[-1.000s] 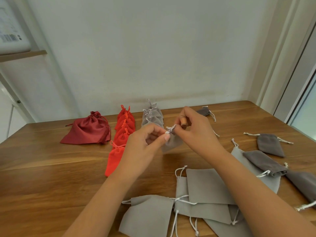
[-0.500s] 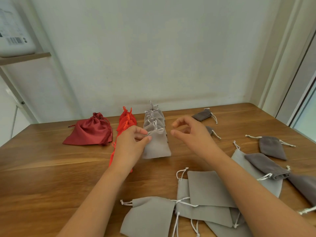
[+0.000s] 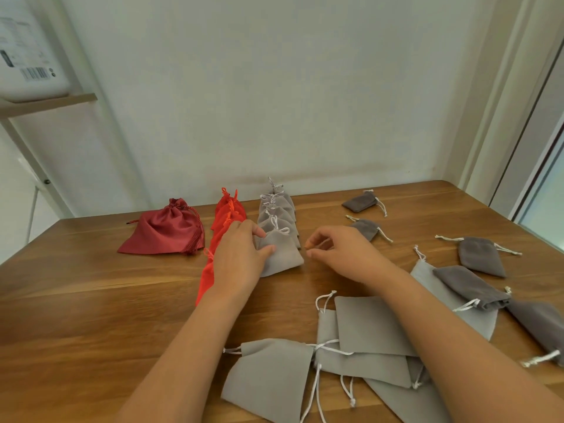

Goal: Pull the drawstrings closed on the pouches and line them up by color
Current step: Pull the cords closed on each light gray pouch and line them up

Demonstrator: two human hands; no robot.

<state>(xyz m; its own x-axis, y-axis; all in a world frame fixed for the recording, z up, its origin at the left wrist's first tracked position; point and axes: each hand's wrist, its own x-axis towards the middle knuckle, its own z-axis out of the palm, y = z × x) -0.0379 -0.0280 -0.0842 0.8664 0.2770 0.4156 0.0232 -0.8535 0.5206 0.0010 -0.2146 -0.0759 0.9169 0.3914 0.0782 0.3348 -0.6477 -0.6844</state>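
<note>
A wooden counter [image 3: 91, 315] runs to a pale wall. Nearest the viewer lies an overlapping heap of large light grey pouches [image 3: 372, 325], flat, with their white cords slack. To the far left sits a dark red satin pouch [image 3: 164, 230], cinched shut. Beside it a row of orange-red pouches [image 3: 227, 212] runs away from the viewer, and just to its right a row of closed light grey pouches [image 3: 279, 209]. Dark grey pouches [image 3: 480, 256] lie scattered on the right.

The left hand [image 3: 238, 254] rests its thumb and forefinger, nearly straight, on the left edge of the front pouch [image 3: 283, 254] of the grey row; its grip is relaxed, touching rather than clasping. The right hand [image 3: 345, 248] hovers just right of that pouch, fingers loosely curled, grip empty.
</note>
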